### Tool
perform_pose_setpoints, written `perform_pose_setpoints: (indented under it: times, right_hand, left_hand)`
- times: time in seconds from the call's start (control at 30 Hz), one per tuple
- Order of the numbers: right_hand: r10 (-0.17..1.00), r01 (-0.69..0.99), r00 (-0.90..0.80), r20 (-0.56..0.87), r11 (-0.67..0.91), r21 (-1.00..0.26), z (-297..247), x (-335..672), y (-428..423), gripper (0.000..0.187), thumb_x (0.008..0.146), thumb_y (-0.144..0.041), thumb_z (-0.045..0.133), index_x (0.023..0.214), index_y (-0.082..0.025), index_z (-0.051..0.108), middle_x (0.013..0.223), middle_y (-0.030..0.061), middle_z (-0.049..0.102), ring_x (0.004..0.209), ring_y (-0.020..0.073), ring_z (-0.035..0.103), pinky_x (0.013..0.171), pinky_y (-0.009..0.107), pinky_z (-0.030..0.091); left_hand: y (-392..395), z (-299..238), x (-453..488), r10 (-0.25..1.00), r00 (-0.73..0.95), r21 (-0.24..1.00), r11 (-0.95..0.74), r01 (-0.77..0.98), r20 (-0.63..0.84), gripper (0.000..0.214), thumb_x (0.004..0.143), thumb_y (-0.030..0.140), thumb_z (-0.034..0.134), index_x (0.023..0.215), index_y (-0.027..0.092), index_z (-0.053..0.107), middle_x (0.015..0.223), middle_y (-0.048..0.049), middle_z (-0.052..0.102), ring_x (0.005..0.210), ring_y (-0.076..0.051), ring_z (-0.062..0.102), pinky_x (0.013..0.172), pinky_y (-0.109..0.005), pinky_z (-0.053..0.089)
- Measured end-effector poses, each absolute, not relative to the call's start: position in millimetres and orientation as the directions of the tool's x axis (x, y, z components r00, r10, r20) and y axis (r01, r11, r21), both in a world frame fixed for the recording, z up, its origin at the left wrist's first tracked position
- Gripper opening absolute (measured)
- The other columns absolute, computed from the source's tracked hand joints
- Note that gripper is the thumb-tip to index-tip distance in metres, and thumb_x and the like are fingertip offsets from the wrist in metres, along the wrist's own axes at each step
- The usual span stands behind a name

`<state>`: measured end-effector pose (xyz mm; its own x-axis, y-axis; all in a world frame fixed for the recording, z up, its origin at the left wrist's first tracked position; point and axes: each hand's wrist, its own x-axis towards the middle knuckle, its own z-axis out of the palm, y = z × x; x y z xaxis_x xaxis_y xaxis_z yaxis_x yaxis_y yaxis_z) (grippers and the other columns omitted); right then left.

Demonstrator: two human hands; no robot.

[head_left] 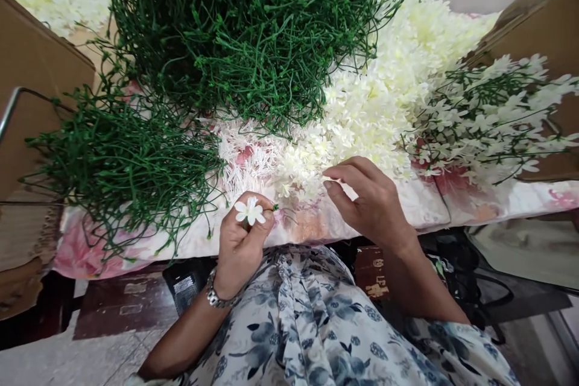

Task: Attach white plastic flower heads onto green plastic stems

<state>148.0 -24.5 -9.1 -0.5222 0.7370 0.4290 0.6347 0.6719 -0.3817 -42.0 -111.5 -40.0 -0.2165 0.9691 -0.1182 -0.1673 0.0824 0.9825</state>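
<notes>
My left hand (pixel 242 241) is closed around a thin green stem with a small white artificial flower (pixel 249 211) on its tip, held just above the table's front edge. My right hand (pixel 368 199) reaches into the heap of loose cream-white flower heads (pixel 389 90), fingers curled and pinched at the heap's near edge; whatever they pinch is too small to make out. A silver watch sits on my left wrist.
A big tangle of bare green plastic stems (pixel 235 30) fills the back and left of the floral cloth (pixel 434 205). Finished sprigs with white flowers (pixel 493 108) lie at the right. Cardboard boxes (pixel 31 72) flank both sides.
</notes>
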Motion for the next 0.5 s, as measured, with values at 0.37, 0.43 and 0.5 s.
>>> perform_pose_setpoints:
  times: [0.37,0.43,0.5]
  right_hand:
    - [0.759,0.649,-0.558,0.336,0.652,-0.392,-19,140,-16,0.014,0.083,-0.014,0.047,0.075,-0.015,0.059,0.074,0.0056,0.059,0.074,0.0157,0.055,0.07,0.029,0.045]
    - [0.769,0.621,-0.525,0.364,0.639,-0.454,-19,143,-17,0.012,0.083,-0.014,0.049,0.076,-0.014,0.059,0.075,0.0062,0.058,0.075,0.0153,0.055,0.069,0.028,0.045]
    - [0.775,0.586,-0.494,0.394,0.631,-0.509,-18,147,-18,0.009,0.082,-0.012,0.05,0.078,-0.014,0.058,0.076,0.0062,0.058,0.075,0.0147,0.054,0.068,0.028,0.045]
  left_hand:
    - [-105,-36,-34,0.951,-0.206,0.955,0.182,-0.236,-0.232,0.013,0.075,0.028,0.064,0.076,0.015,0.062,0.072,-0.0009,0.059,0.057,-0.008,0.048,0.055,-0.022,0.04]
    - [-104,-37,-32,0.956,-0.197,0.953,0.165,-0.252,-0.218,0.01,0.076,0.025,0.063,0.076,0.015,0.063,0.075,-0.0014,0.062,0.059,-0.008,0.051,0.058,-0.022,0.042]
    - [-103,-40,-31,0.96,-0.211,0.959,0.131,-0.251,-0.186,0.008,0.076,0.023,0.063,0.077,0.016,0.064,0.078,-0.0021,0.065,0.06,-0.008,0.052,0.059,-0.022,0.043]
